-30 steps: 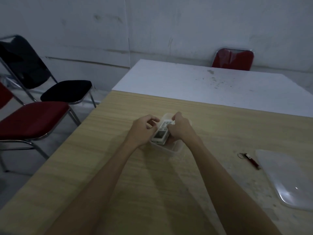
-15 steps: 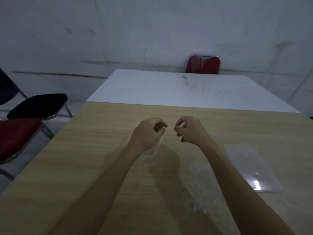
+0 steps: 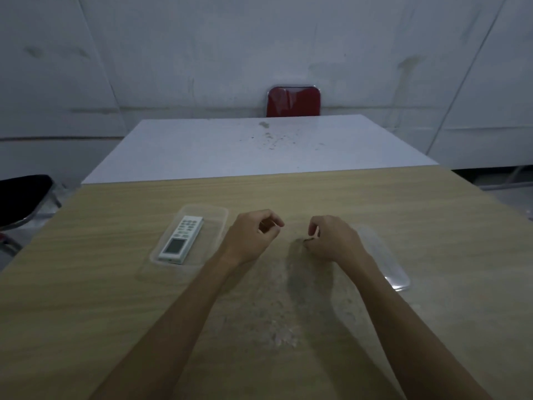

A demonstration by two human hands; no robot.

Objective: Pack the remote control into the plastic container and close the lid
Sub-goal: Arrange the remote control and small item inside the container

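The white remote control (image 3: pixel 181 239) lies face up inside the clear plastic container (image 3: pixel 215 226), along its left side, on the wooden table. My left hand (image 3: pixel 253 235) hovers just right of the container, loosely curled and holding nothing. My right hand (image 3: pixel 331 241) is further right, fingers loosely curled downward, with nothing visibly held. The clear lid (image 3: pixel 388 264) lies flat on the table behind and right of my right hand, partly hidden by it.
A small dark object (image 3: pixel 305 240) lies on the table at my right fingertips. A white table (image 3: pixel 259 145) adjoins the wooden table (image 3: pixel 86 284), with a red chair (image 3: pixel 293 101) behind it. A black chair seat (image 3: pixel 20 194) is at the left.
Both hands let go of the remote, which now rests in the container. The view swung right, and both hands moved right, away from the container and toward the lid.
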